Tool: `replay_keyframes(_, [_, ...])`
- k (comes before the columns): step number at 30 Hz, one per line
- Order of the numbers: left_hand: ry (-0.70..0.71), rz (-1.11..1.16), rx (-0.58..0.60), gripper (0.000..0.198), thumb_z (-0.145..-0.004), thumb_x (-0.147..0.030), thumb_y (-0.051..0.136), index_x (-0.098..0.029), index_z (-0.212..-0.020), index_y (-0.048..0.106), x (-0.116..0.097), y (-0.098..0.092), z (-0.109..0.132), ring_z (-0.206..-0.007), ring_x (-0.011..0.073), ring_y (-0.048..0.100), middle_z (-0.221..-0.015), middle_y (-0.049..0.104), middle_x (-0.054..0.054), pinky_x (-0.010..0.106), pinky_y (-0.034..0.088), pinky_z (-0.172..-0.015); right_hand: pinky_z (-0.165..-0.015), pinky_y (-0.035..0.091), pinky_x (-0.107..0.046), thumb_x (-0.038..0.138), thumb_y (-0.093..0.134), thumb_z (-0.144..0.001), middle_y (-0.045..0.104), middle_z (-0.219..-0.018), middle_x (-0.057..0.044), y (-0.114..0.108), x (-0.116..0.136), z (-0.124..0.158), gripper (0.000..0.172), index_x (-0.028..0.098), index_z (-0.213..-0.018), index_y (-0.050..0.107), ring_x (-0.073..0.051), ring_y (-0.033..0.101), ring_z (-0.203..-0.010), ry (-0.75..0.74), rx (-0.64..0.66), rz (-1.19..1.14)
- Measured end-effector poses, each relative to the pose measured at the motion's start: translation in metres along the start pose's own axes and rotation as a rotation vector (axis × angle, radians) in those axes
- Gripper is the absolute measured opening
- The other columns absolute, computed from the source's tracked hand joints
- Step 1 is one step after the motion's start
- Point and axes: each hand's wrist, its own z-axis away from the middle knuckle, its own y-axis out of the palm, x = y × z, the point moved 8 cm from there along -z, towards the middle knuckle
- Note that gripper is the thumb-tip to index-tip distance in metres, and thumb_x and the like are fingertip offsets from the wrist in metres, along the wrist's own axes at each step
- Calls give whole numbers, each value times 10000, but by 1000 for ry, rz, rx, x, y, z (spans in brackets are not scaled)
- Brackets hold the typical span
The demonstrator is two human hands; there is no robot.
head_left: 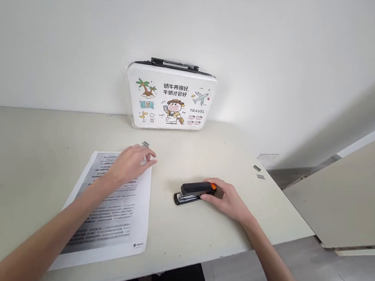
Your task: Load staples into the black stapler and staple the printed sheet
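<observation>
A stack of printed paper sheets (pixel 117 223) lies on the pale table (pixel 15 164) in front of me. My left hand (pixel 131 163) rests on the sheets' top right corner, fingers curled and pinched at that corner. A black stapler with an orange rear end (pixel 194 192) lies on the table to the right of the paper. My right hand (pixel 226 200) grips the stapler's rear end, fingers wrapped around it. A small strip of staples (pixel 145 143) lies just beyond my left fingertips.
A white case with cartoon travel pictures and a black handle (pixel 170 97) stands against the wall at the back of the table. Two more staple strips (pixel 258 172) lie near the table's right edge. Grey floor and a tilted board (pixel 355 199) are to the right.
</observation>
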Motion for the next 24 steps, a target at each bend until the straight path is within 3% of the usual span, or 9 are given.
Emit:
replay_keyframes(3, [-189, -139, -66, 248, -952, -326, 558, -216, -1132, 688, 43, -10, -13, -1040, 308, 648, -1036, 720, 91, 451, 484, -945, -972, 529, -432, 535, 752, -867, 761, -1128, -52, -1, 2, 0, 381, 273, -1138, 695, -269, 686, -1054, 8, -17, 3])
replay_keyframes(6, [-287, -158, -46, 260, -927, -294, 566, -206, -1145, 679, 64, -9, -20, -1072, 323, 647, -1092, 713, 107, 476, 476, -984, -960, 538, -429, 537, 751, -867, 763, -1122, -52, -1, 5, 0, 379, 274, -1135, 697, -267, 690, -1046, 5, -20, 0])
replay_keyframes(13, [-216, -140, -74, 265, -965, -349, 507, -230, -1119, 687, 47, -4, -15, -1105, 323, 638, -1074, 726, 96, 471, 469, -1001, -955, 551, -417, 527, 752, -875, 766, -1131, -48, -2, 5, 0, 365, 279, -1140, 709, -262, 699, -1053, -2, -25, 20])
replay_keyframes(19, [-228, -309, -69, 331, -996, -449, 446, -192, -1019, 654, 61, -3, 0, -1164, 384, 579, -1130, 679, 173, 531, 422, -1028, -974, 548, -425, 524, 760, -867, 766, -1147, -46, -2, 4, 0, 381, 282, -1156, 708, -266, 700, -1074, 12, -28, 18])
replay_keyframes(24, [-228, -219, -92, 304, -991, -476, 444, -209, -923, 571, 59, 6, 11, -1074, 348, 584, -1056, 639, 155, 511, 430, -1025, -968, 548, -428, 526, 757, -868, 766, -1150, -52, -2, 5, 1, 390, 276, -1163, 705, -272, 700, -1078, 10, -26, 18])
